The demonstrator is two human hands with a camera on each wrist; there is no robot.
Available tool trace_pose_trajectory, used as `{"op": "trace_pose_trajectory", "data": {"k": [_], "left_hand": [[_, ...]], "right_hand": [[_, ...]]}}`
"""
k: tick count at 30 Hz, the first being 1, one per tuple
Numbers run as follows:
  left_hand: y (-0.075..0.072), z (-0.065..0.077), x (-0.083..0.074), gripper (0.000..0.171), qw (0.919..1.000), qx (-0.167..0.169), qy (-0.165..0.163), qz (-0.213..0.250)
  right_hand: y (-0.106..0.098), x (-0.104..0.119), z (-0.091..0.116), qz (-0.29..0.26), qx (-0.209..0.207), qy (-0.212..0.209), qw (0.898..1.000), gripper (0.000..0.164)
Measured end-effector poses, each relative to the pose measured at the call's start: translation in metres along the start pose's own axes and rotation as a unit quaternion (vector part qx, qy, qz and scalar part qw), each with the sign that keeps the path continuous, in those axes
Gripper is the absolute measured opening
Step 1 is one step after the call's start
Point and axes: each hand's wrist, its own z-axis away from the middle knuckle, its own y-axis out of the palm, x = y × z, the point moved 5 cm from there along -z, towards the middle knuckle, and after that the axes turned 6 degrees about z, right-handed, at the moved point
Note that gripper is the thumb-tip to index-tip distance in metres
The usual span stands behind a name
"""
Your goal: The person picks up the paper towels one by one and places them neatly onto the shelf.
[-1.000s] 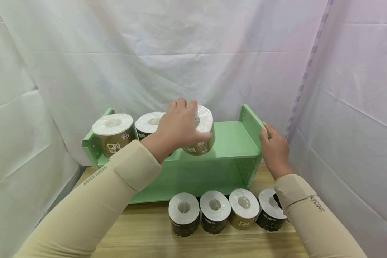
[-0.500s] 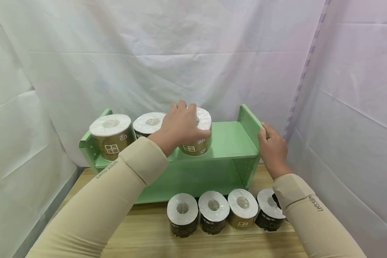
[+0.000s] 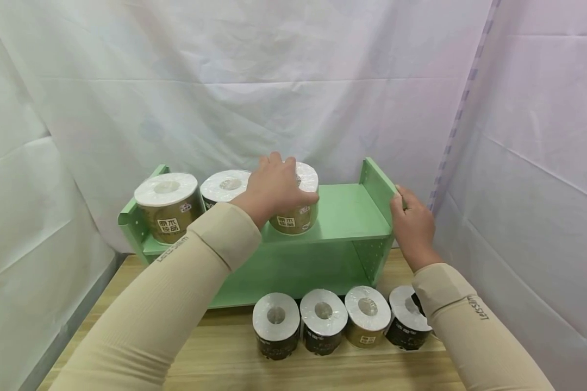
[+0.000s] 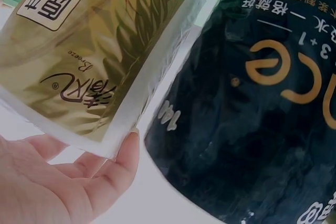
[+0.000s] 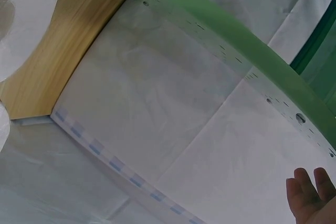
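A toilet paper roll in a gold wrapper (image 3: 293, 220) stands on the upper board of the green shelf (image 3: 349, 209). My left hand (image 3: 274, 184) grips it from above, fingers over its white top and thumb along the front. In the left wrist view, the fingers of the left hand (image 4: 79, 182) lie at the edge of that gold roll (image 4: 89, 66), close beside a dark-wrapped roll (image 4: 236, 129). My right hand (image 3: 413, 222) holds the front edge of the shelf's right side panel (image 3: 379, 187); its fingers (image 5: 310, 190) show low in the right wrist view.
Left of the held roll, another gold roll (image 3: 168, 217) and a dark roll (image 3: 225, 184) stand on the upper board. Several rolls, dark ones (image 3: 276, 326) and a gold one (image 3: 368, 317), line the wooden table (image 3: 215, 353) before the shelf. White cloth (image 3: 293, 81) hangs behind and at both sides.
The gold roll in my left hand has moved slightly left on the upper board, and my left forearm has swung to the right. The right hand keeps its hold on the side panel.
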Motion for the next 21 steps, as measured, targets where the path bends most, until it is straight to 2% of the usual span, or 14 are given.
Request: {"op": "trace_pose_trajectory", "data": {"k": [21], "left_hand": [[0.0040, -0.0069, 0.0027, 0.069, 0.9995, 0.024, -0.017, -0.007]], "right_hand": [[-0.0003, 0.0048, 0.0021, -0.004, 0.008, 0.001, 1.000, 0.053]]}}
